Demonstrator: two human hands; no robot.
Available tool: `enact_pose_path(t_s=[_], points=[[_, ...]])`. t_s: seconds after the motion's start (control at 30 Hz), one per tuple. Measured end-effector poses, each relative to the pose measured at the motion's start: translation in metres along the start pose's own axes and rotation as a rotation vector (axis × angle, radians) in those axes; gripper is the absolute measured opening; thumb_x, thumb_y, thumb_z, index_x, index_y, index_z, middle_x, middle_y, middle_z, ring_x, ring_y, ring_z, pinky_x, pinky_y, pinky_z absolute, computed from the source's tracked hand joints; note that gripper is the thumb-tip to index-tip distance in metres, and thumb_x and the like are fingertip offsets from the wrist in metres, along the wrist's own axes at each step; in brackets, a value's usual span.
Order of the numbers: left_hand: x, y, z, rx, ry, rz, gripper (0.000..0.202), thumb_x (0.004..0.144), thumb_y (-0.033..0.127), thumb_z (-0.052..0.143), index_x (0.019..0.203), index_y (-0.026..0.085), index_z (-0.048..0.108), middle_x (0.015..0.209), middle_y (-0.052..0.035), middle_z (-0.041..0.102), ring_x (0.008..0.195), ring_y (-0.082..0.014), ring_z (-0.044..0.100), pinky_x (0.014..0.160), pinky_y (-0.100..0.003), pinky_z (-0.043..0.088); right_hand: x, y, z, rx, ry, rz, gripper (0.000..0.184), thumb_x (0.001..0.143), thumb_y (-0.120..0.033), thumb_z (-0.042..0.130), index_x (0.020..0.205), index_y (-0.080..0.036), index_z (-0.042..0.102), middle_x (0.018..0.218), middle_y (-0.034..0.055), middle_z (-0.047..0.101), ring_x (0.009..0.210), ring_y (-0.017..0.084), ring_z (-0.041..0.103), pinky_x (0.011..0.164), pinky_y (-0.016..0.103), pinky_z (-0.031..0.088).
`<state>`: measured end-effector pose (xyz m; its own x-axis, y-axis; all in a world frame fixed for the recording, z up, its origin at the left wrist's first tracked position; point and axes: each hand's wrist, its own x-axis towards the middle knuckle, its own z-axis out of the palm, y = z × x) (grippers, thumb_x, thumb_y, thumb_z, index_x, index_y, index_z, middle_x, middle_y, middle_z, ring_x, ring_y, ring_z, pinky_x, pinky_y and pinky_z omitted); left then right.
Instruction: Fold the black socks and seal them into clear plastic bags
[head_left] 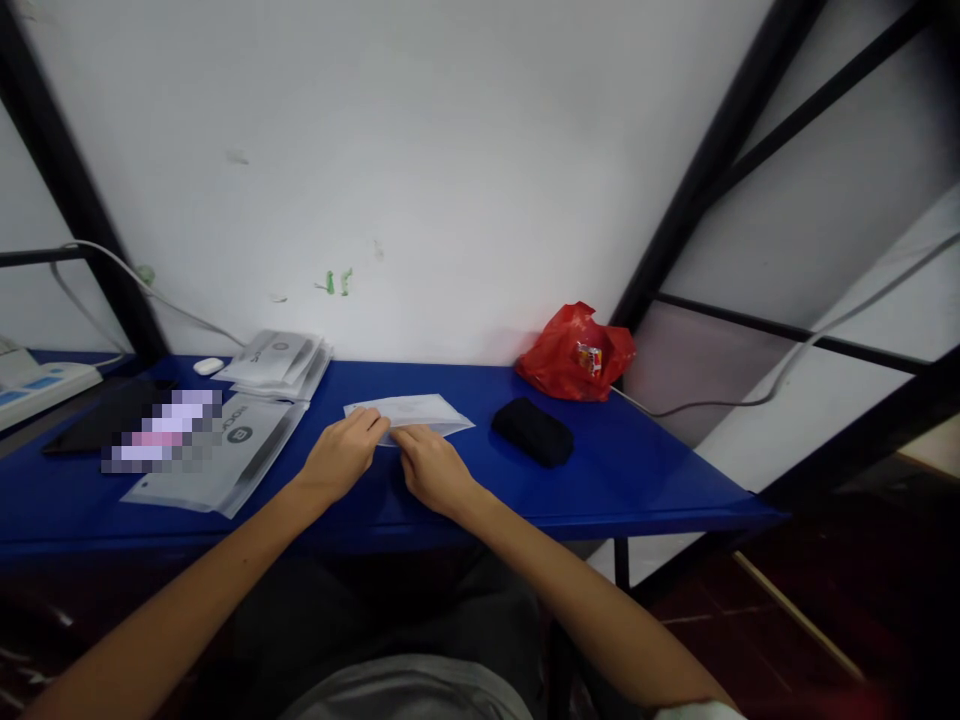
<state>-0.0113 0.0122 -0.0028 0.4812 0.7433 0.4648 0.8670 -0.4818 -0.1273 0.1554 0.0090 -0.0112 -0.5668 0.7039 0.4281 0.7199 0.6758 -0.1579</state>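
Observation:
A frosted white plastic bag [420, 408] lies on the blue table in front of me. My left hand [341, 455] pinches its near edge at the left, fingers closed. Right beside it, my right hand [435, 470] also has its fingers closed on that near edge, and the two hands' fingertips almost meet. Part of the bag's edge is hidden under the fingers. To the right of my right hand rests a folded black cloth item [532, 432], touched by neither hand.
A larger frosted bag [259, 455] with printing lies left, below a stack of folded frosted bags [277, 358]. Near them are a pixelated phone screen [165, 430], a white earbud case [208, 366] and a power strip [52, 388]. A red plastic bag [562, 365] stands back right.

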Motion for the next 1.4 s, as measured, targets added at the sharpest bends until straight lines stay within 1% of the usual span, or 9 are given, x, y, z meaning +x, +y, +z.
enact_pose_path(t_s=[0.23,0.43,0.6,0.67,0.77,0.83,0.97,1.23,1.4], points=[[-0.008,0.0,-0.01,0.075,-0.021,0.031,0.025,0.089,0.009,0.038,0.096,0.018,0.06,0.092,-0.0077,0.06,0.089,-0.0214,0.055,0.074,-0.033,0.043,0.009,0.019,0.006,-0.03,-0.045,0.146,0.037,0.087,-0.032,0.05,0.12,-0.017,0.054,0.118,0.0133,0.062,0.109,0.026,0.058,0.092,0.04,0.045],[-0.012,-0.004,-0.013,0.075,-0.051,-0.075,0.026,0.091,0.014,0.037,0.1,0.019,0.061,0.089,-0.0083,0.061,0.089,-0.0214,0.055,0.07,-0.031,0.043,0.007,0.021,0.003,-0.015,-0.068,0.122,0.048,0.085,-0.033,0.055,0.128,-0.013,0.048,0.125,0.017,0.058,0.113,0.028,0.056,0.092,0.041,0.046],[-0.009,-0.005,-0.017,0.112,-0.043,-0.165,0.031,0.093,0.015,0.033,0.105,0.02,0.062,0.092,-0.0079,0.062,0.089,-0.0217,0.055,0.064,-0.03,0.042,-0.009,0.018,-0.025,0.179,0.061,-0.079,0.032,0.09,-0.028,0.046,0.118,-0.021,0.059,0.12,0.0078,0.063,0.11,0.019,0.058,0.095,0.035,0.046],[-0.009,-0.007,-0.017,0.114,-0.042,-0.186,0.032,0.094,0.016,0.032,0.106,0.02,0.062,0.092,-0.0084,0.061,0.089,-0.0221,0.056,0.062,-0.03,0.042,-0.02,0.033,-0.043,0.184,0.182,-0.039,0.029,0.091,-0.03,0.043,0.109,-0.02,0.063,0.111,0.007,0.067,0.106,0.018,0.06,0.094,0.034,0.046],[-0.01,-0.009,-0.016,0.113,-0.045,-0.196,0.033,0.094,0.017,0.032,0.106,0.02,0.062,0.093,-0.009,0.061,0.089,-0.0224,0.056,0.061,-0.03,0.043,-0.038,0.076,-0.067,0.003,0.259,0.171,0.025,0.089,-0.032,0.046,0.092,-0.019,0.067,0.114,0.0101,0.065,0.105,0.022,0.06,0.094,0.039,0.045],[-0.01,-0.008,-0.015,0.119,-0.053,-0.195,0.033,0.093,0.017,0.032,0.105,0.019,0.062,0.093,-0.009,0.062,0.089,-0.0222,0.056,0.06,-0.029,0.043,-0.05,0.107,-0.078,-0.153,0.13,0.323,0.026,0.088,-0.034,0.047,0.081,-0.017,0.066,0.113,0.0136,0.064,0.106,0.027,0.059,0.091,0.041,0.045],[-0.008,-0.005,-0.013,0.122,-0.082,-0.177,0.032,0.093,0.016,0.033,0.104,0.019,0.063,0.093,-0.0081,0.062,0.089,-0.0209,0.057,0.06,-0.027,0.043,-0.064,0.14,-0.082,-0.196,-0.135,0.503,0.035,0.086,-0.048,0.047,0.086,-0.017,0.064,0.092,0.0118,0.067,0.084,0.025,0.064,0.077,0.037,0.048],[-0.007,-0.003,-0.007,0.111,-0.035,-0.161,0.03,0.093,0.017,0.035,0.103,0.018,0.063,0.09,-0.0074,0.063,0.087,-0.0204,0.058,0.058,-0.027,0.043,-0.062,0.123,-0.08,-0.206,-0.331,0.502,0.071,0.07,-0.057,0.064,0.126,-0.016,0.053,0.127,0.0168,0.054,0.11,0.032,0.055,0.089,0.04,0.045],[-0.008,-0.004,-0.005,0.105,-0.027,-0.15,0.029,0.093,0.016,0.036,0.103,0.017,0.063,0.089,-0.0076,0.063,0.086,-0.0214,0.059,0.057,-0.028,0.043,-0.065,0.123,-0.079,-0.222,-0.352,0.507,0.069,0.075,-0.052,0.06,0.132,-0.015,0.047,0.134,0.0164,0.049,0.119,0.033,0.049,0.097,0.042,0.04]])
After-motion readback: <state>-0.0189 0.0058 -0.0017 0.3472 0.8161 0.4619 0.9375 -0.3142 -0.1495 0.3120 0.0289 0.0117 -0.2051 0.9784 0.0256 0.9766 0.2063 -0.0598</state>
